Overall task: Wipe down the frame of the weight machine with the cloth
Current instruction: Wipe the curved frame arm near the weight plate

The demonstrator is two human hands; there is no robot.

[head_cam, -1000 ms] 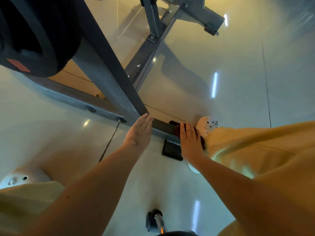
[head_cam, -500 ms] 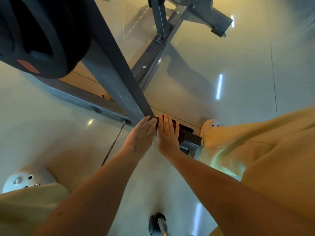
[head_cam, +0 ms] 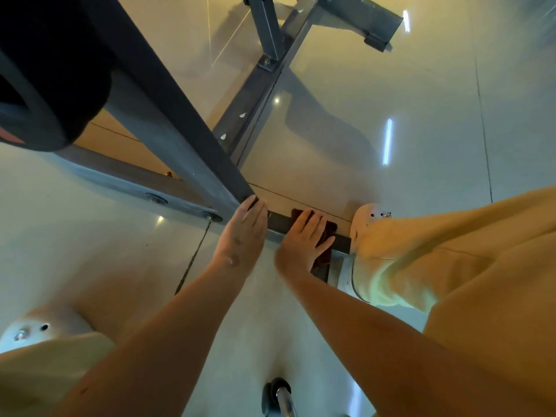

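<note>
1. Glossy pale tiled floor (head_cam: 421, 115): fills the view and carries the machine.
2. Grey square-tube steel frame of the weight machine (head_cam: 168, 121): a slanted beam runs from upper left down to a low base bar bolted along the floor. A second bar leads away toward the top of the view.
3. Black round weight plate (head_cam: 54, 70): sits at upper left, against the slanted beam.
4. Yellow trousers (head_cam: 451, 251): the right leg is bent just beside the end of the base bar.
5. Left hand (head_cam: 240, 236): fingers straight and together, laid flat against the foot of the slanted beam, holding nothing.
6. Right hand (head_cam: 301, 245): fingers straight and spread, pressing the cloth flat onto the base bar.
7. Dark red cloth (head_cam: 326, 233): lies on the base bar under the right hand, draped over its near edge, between the left hand and the white shoe (head_cam: 368, 218).
</note>
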